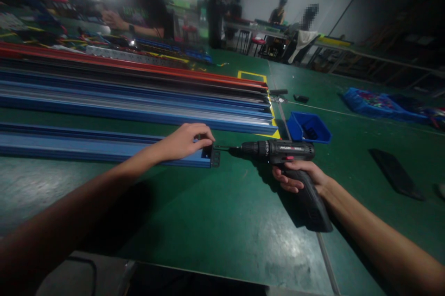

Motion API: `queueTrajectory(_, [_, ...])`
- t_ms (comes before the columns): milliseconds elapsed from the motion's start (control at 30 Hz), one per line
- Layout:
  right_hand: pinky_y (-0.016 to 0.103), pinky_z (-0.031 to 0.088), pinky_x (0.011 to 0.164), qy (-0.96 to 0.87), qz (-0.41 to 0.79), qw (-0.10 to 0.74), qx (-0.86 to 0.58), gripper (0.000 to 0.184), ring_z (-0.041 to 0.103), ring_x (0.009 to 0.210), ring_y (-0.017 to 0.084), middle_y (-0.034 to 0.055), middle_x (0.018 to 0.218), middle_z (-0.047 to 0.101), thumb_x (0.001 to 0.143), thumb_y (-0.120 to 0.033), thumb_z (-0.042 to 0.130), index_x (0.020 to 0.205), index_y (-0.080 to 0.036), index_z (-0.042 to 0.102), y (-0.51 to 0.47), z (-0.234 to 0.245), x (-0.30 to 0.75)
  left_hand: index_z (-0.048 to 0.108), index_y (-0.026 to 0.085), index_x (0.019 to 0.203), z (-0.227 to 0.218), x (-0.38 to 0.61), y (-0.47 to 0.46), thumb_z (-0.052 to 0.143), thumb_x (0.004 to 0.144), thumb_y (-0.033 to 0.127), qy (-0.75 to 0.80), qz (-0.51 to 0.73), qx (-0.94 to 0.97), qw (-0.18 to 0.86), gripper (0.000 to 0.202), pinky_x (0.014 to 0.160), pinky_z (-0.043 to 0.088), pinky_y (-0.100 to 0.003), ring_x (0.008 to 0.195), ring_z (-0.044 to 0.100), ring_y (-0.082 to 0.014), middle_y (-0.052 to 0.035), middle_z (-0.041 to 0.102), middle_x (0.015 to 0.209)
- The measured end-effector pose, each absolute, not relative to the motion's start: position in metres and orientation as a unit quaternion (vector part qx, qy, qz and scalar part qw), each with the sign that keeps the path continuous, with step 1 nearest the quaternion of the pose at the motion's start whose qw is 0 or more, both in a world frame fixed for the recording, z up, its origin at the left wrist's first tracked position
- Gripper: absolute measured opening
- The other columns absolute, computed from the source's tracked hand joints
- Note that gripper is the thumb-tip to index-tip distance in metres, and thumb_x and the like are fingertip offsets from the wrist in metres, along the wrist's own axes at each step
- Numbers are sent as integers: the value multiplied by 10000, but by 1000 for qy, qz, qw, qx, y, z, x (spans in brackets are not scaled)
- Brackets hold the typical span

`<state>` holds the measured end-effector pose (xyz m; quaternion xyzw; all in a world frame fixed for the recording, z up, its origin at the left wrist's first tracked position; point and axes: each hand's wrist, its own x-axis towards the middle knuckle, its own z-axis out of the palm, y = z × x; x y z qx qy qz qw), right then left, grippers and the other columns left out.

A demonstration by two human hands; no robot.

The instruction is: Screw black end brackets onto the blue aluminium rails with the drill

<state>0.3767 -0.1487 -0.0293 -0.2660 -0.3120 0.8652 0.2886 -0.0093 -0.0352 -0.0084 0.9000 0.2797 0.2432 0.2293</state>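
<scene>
In my right hand (297,175) is a black cordless drill (292,151), gripped by its handle and lying level above the table. Its long thin bit (224,148) points left at the black end cap (216,158) on a blue metal profile (104,147). The tip reaches the cap's upper edge, though whether it touches a screw cannot be made out. My left hand (187,140) lies over that end of the profile, thumb and fingers curled together beside the bit's tip. Whatever sits between those fingertips is hidden.
Beyond the profile lie several more blue, black and red profiles (156,96), ending on yellow tape (274,134). A blue bin (308,127) with dark parts stands behind the drill. Farther right are a dark flat object (396,173) and blue trays (368,100). Other people work across the table.
</scene>
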Motion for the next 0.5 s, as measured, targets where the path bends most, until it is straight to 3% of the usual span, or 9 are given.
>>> queueTrajectory(500, [180,517,522,-322,860,286,-272,283,413,439,16,76,817,653,945,-301,680,1000,-26,715,-149,-27,375,720,193,954,-7,-9,-36,600,990,326,282,238,901,228,183,856,490,-282,875,668,-162,-25,739,949])
